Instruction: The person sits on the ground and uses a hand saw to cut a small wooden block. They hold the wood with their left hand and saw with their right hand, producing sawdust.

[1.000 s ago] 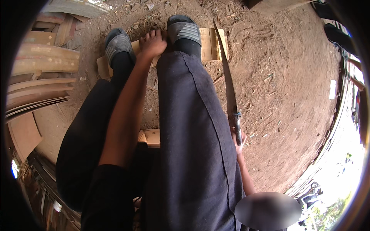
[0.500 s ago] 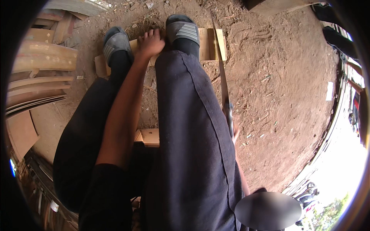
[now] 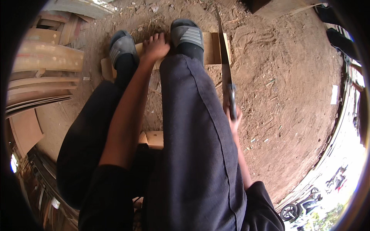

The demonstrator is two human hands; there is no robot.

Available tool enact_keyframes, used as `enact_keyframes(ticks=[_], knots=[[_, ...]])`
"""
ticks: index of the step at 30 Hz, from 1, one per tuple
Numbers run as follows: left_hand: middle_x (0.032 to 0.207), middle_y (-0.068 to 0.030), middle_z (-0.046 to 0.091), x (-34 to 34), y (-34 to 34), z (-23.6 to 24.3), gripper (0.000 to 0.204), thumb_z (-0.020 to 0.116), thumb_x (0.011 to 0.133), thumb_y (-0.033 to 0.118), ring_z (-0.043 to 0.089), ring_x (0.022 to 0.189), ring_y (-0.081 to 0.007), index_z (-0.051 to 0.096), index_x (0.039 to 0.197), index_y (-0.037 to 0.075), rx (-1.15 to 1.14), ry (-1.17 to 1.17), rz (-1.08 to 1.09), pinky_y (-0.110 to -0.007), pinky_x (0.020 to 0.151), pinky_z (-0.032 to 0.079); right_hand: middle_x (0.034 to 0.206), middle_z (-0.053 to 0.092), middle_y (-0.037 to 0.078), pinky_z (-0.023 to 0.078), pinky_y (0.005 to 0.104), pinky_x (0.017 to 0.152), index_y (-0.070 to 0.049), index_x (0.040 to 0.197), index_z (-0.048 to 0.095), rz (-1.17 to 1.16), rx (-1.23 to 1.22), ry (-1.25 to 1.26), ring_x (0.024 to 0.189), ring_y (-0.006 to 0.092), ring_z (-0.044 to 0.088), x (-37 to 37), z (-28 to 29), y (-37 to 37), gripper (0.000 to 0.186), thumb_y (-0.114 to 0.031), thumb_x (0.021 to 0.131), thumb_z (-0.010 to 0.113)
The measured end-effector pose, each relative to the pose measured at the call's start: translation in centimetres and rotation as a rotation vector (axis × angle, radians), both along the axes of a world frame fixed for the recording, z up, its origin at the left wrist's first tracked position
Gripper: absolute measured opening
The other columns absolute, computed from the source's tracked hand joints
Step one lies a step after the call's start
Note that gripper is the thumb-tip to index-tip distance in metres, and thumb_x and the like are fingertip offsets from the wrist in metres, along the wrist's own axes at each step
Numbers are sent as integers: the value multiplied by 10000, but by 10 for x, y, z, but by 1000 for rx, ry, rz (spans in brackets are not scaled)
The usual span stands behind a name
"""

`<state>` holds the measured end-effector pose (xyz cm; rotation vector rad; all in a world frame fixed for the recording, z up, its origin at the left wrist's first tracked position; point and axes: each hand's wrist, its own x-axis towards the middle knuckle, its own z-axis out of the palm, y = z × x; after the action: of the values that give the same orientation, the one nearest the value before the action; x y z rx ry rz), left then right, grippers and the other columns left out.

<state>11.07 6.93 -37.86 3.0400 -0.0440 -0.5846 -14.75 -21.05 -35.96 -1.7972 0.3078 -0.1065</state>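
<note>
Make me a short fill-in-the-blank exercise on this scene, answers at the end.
1. The right hand holds the saw by its ____.
2. The left hand is between the two gray ____.
3. The saw crosses the board near its ____ end.

Answers: handle; sandals; right.

Wooden board (image 3: 210,48) partly hidden by sandals (image 3: 189,35), right hand (image 3: 236,122) partly lost behind the saw handle (image 3: 232,104), distant motorcycle (image 3: 302,206) too small to make out, timber block (image 3: 283,8) cut off above.
</note>
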Motion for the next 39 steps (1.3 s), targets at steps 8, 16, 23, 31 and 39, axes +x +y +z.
enact_keyframes(ticks=[8, 16, 23, 31, 39], knots=[[1326, -138, 341, -1, -9, 6, 516, 396, 813, 332, 285, 1253, -314, 346, 1257, 76, -47, 32, 56, -536, 1009, 166, 563, 505, 31, 362, 256, 421, 21, 771, 554, -64, 5, 48, 484, 88, 483, -47, 15, -13, 99, -72, 805, 541], [1313, -143, 360, -2, -7, 5, 504, 390, 821, 345, 283, 1254, -309, 363, 1247, 78, -103, 48, 79, -536, 1005, 169, 545, 450, -12, 302, 246, 396, -7, 709, 508, -102, 62, 28, 456, 57, 396, 38, 18, 12, 165, -101, 843, 526], [1318, -156, 351, -6, -7, 2, 500, 378, 829, 367, 279, 1256, -321, 372, 1229, 68, -68, 0, 52, -540, 997, 165, 563, 490, 25, 331, 258, 406, 41, 857, 588, -12, -2, 22, 496, 70, 456, -90, 15, -19, 131, -74, 831, 529], [1317, -155, 351, -2, -4, -1, 498, 373, 835, 372, 283, 1250, -324, 367, 1229, 68, -91, 0, 57, -540, 996, 165, 551, 476, 10, 324, 249, 431, -2, 722, 541, -5, 91, 171, 509, 58, 429, 112, 38, 16, 206, -161, 853, 534], [1326, -135, 343, -7, -5, 3, 493, 363, 834, 351, 283, 1254, -298, 352, 1246, 81, -19, -4, 39, -516, 1001, 181, 543, 487, 15, 330, 243, 387, 24, 844, 588, -13, -5, 65, 476, 63, 472, -52, 80, -3, 101, -54, 826, 527]])
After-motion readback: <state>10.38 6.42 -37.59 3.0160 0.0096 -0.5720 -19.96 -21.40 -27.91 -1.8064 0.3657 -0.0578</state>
